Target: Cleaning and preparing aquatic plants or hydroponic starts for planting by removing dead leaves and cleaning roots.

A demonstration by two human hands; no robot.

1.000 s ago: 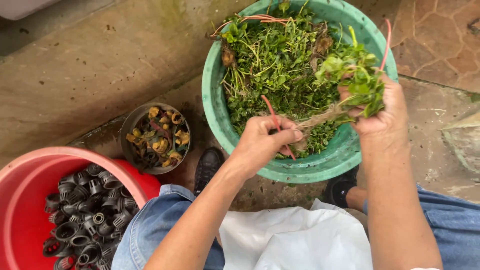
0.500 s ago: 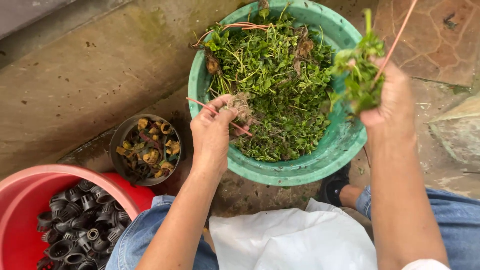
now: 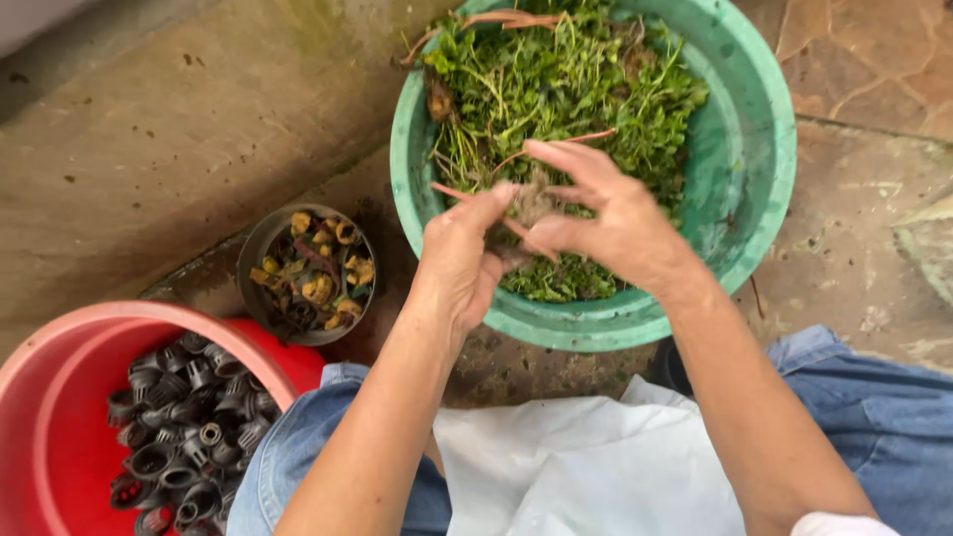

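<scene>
A green plastic basin (image 3: 764, 149) holds a heap of leafy green plants (image 3: 566, 89) with thin reddish stems. Over its near side, my left hand (image 3: 462, 263) and my right hand (image 3: 611, 213) meet around a small clump of brownish roots (image 3: 531, 203). The left hand's thumb and fingers pinch the clump from the left. My right hand's fingers close on it from the right, the index finger stretched out above. A reddish stem sticks out to the left of the clump.
A small dark pot (image 3: 308, 273) with yellow-brown scraps stands left of the basin. A red tub (image 3: 60, 397) at the lower left holds several black net cups (image 3: 184, 437). My knees in blue jeans and a white cloth (image 3: 586, 467) fill the bottom. The ground is stone.
My right hand let go of the leafy bunch it held up at the right and came down to the left. Both hands now meet on the root clump.
</scene>
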